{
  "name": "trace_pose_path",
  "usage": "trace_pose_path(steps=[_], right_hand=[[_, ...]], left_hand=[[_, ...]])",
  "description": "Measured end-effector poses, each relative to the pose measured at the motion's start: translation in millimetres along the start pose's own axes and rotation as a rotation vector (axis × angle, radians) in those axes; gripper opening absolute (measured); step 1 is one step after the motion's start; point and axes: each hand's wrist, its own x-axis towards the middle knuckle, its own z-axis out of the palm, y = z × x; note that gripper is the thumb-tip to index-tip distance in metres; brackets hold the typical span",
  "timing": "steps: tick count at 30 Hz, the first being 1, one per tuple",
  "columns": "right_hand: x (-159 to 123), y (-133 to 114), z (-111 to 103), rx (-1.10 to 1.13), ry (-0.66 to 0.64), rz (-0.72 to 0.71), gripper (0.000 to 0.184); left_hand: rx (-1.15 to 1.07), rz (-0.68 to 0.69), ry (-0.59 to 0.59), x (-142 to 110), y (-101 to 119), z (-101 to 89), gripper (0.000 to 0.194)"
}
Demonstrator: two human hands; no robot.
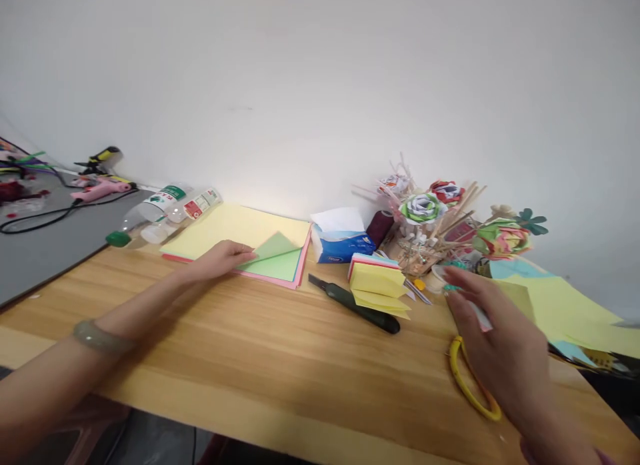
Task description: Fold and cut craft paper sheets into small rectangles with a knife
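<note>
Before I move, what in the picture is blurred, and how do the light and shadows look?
Head view: the right grip is motion-blurred, the left grip at the green paper clearer; head view: a soft glow on the wall above the yellow sheet; head view: diffuse shadow on the tabletop toward its front edge.

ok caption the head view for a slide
Left hand at turned-up corner of stacked paper, right hand near yellow loop

- Craft workspace on my feed; home or workshop, I can't tell
- Wooden table [250, 358] against white wall [300, 65]
- Paper flowers [423, 208], coloured paper stack [225, 225], utility knife [360, 308] there
- Pink glue gun [103, 189] on grey surface [55, 251]
</note>
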Motion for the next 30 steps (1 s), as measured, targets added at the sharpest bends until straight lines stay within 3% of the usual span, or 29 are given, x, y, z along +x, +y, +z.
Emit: trace_pose_path(steps=[5,10,17,26,30], right_hand=[[0,-51,31,0.162,-0.087,-0.282,0.026],[2,-84,63,0.441,-0.287,-0.171,0.019],[15,-112,102,0.544,-0.409,-0.103,0.022],[33,-134,146,0.464,-0.39,-0.049,0.045],[38,-131,157,0.405,-0.487,-0.17,0.041]], left_hand=[[-0.143,-0.085,0.041,10,-5,6.9,0.048],[-0.275,-0.146,0.128,12,-5,9.9,0.048],[-0.413,-0.142,0.1,11,-5,5.2,0.042],[-0.529,-0.145,0.095,8,0,3.8,0.038],[-0.579,-0.159,0.204,9,-4,6.8,0.036]])
